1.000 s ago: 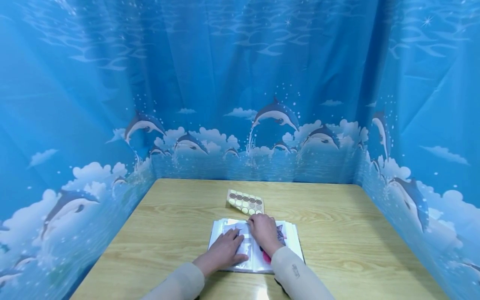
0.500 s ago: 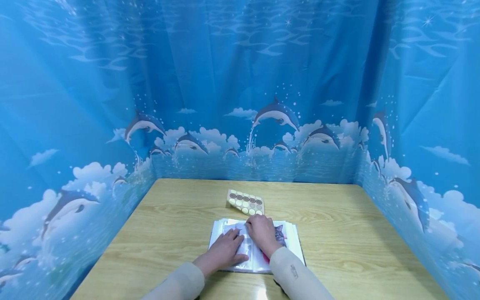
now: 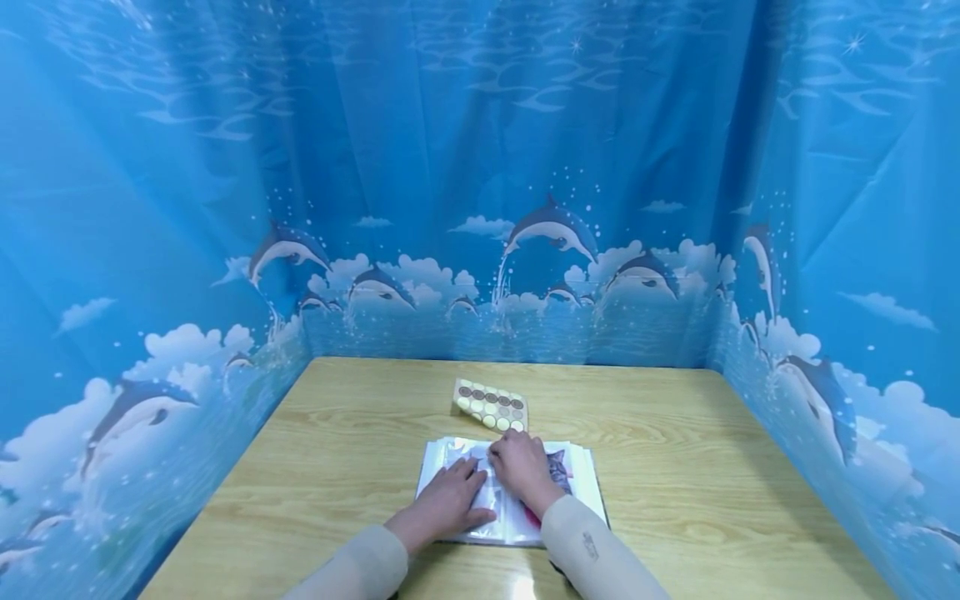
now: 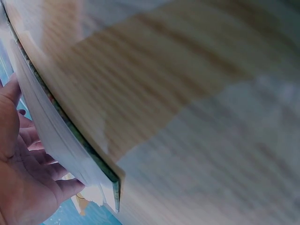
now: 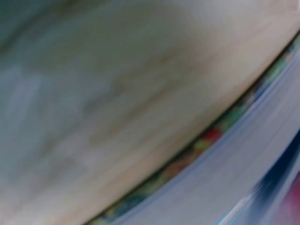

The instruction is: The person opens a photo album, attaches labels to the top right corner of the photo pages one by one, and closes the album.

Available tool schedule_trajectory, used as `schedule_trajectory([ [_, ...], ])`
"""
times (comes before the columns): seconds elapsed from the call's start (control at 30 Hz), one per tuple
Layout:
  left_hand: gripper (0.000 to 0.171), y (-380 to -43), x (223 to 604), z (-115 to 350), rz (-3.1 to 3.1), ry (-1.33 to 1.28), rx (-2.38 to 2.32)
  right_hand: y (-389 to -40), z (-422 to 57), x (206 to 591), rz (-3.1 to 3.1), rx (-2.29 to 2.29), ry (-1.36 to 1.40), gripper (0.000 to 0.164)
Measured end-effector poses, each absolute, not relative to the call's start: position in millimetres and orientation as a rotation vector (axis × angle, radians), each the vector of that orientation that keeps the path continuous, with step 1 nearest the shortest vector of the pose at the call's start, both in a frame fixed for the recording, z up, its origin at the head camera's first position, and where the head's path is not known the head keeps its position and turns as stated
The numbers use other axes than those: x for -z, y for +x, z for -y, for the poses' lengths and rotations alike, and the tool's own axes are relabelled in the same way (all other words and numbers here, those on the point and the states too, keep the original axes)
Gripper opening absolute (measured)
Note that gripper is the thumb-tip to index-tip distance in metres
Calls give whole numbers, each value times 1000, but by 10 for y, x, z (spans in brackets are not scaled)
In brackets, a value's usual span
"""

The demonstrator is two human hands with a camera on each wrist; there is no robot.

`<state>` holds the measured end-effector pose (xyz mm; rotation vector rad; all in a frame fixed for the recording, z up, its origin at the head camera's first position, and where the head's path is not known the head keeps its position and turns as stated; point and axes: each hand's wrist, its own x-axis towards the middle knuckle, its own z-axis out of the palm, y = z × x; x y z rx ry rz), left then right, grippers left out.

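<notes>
An album [image 3: 587,487] with clear page sleeves lies open on the table. On its left page my left hand [image 3: 448,500] rests, fingers spread and mostly straight. The left wrist view has that hand [image 4: 28,154] beside the album's stacked pages [image 4: 51,122]. My right hand [image 3: 522,469] is bent over the page near the album's upper middle, its fingertips at the left page. Whether they pinch anything is hidden. A cat picture [image 3: 558,468] shows partly on the right page. The right wrist view shows the album's colourful cover edge [image 5: 211,136], with no hand visible.
A curled sheet of round stickers [image 3: 491,405], some brown and some pale yellow, lies just behind the album. The wood-grain table [image 3: 690,467] extends to both sides. Blue dolphin-print curtains [image 3: 465,167] stand around its back and sides.
My right hand has shifted slightly left along the top of the page. The left hand, the album and the sticker sheet stay in place.
</notes>
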<state>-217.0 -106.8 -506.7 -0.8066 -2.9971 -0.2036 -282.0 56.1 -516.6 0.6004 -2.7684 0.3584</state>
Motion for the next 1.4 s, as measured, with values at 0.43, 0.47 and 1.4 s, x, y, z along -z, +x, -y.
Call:
schedule_trajectory([
  [0.43,73,-2170,5067,1065,3006,-797,197,-2719,-655,5127,2785,-226,853,31],
  [0.47,73,-2171,5067,1064,3009,-796,198,-2715,-663,5129,2789,-210,869,33],
  [1.4,70,-2150,5117,1082,2952,-819,240,-2649,-731,5101,2923,-106,939,44],
])
